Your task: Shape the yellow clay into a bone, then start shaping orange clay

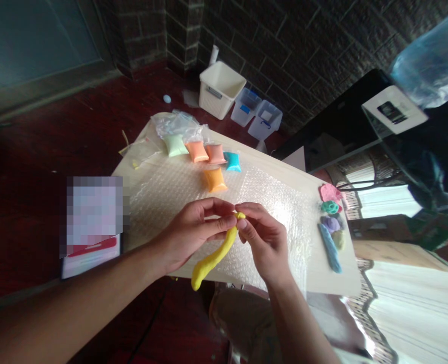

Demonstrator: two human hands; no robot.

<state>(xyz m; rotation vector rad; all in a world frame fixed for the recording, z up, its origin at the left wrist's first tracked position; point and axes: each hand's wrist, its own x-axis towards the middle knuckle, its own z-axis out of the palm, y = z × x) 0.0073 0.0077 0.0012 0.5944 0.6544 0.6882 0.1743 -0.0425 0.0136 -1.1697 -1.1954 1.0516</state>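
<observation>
Diagonally, yellow roll (213, 260) points lower-left.

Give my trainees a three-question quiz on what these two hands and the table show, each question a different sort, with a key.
1. Multiple choice: where do the left hand and right hand pinch the long curved yellow clay-like roll?
A) Its lower end in the picture
B) Its upper end in the picture
C) One hand at each end

2. True or false: the yellow-orange plastic packet lies nearer to the hands than the pale green plastic packet.

3. Fill in: the long clay-like roll lying at the picture's right, on the pale table, is ____.

Key: 1 B; 2 true; 3 light blue.
</observation>
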